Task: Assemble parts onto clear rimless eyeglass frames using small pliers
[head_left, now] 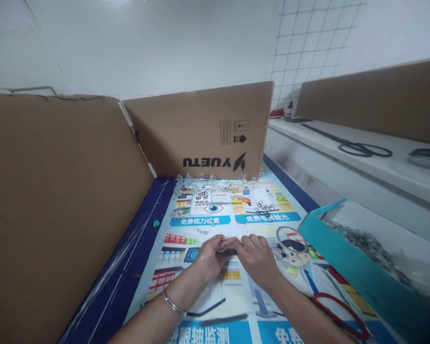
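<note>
"Where the left hand (210,258) and the right hand (256,258) are met above the printed sheet (236,282), what is held?"

"A small dark piece (230,252) is pinched between the fingertips of both, near the middle of the sheet."

"How is it shaped?"

"It is seen as thin and narrow, laid roughly crosswise, with a dull, greyish-black look. Its ends are covered by the fingers, so its full form cannot be told."

"And the fingers?"

"On both hands they are curled and closed on the piece; which fingertips are pressed hardest cannot be told. A silvery bracelet (174,304) is worn on the left wrist."

"What is placed around them?"

"Clear bits (215,184) are scattered along the foot of the cardboard panel (200,129), and dark loops (265,210) are gathered nearer the hands. To the right, a round ring (291,240) is laid beside the teal box (358,263), in which a tangle of small dark parts (369,246) is kept. Red handles (340,313) are seen below, and black-handled scissors (361,149) are rested on the white ledge (329,136)."
</note>
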The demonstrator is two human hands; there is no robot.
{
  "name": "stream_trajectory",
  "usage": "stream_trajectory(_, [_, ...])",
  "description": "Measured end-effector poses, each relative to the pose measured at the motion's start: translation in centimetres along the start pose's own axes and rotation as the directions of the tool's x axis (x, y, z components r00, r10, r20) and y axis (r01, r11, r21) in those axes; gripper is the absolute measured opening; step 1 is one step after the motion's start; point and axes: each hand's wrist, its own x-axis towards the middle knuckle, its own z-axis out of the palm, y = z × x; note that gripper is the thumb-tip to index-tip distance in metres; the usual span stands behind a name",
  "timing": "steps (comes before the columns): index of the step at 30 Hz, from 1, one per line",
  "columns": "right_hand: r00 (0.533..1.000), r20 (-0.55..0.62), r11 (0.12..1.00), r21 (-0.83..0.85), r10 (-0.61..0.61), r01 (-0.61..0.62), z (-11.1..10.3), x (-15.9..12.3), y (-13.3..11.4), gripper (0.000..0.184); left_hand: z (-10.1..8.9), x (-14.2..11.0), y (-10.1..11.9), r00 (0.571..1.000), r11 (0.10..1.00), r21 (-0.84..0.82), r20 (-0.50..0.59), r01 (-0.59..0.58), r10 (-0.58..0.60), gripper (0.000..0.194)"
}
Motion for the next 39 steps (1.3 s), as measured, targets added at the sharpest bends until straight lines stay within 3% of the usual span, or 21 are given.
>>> stream_trajectory(16, [1.000, 0.007, 1.000, 0.021, -0.017, 0.017, -0.07, -0.01, 0.05, 0.010, 0.07, -0.18, -0.18, 1.000, 1.000, -0.016, 0.002, -0.003, 0.003, 0.015])
stream_trajectory(22, [1.000, 0.013, 1.000, 0.022, -0.017, 0.017, -0.10, -0.02, 0.07, 0.009, -0.48, 0.16, -0.33, 0.998, 1.000, -0.023, 0.062, -0.002, 0.004, 0.016])
stream_trajectory(39, [0.999, 0.018, 0.999, 0.022, -0.027, 0.027, -0.10, -0.05, 0.17, 0.011, -0.36, 0.13, -0.27, 1.000, 1.000, -0.009, 0.020, 0.002, -0.001, 0.016])
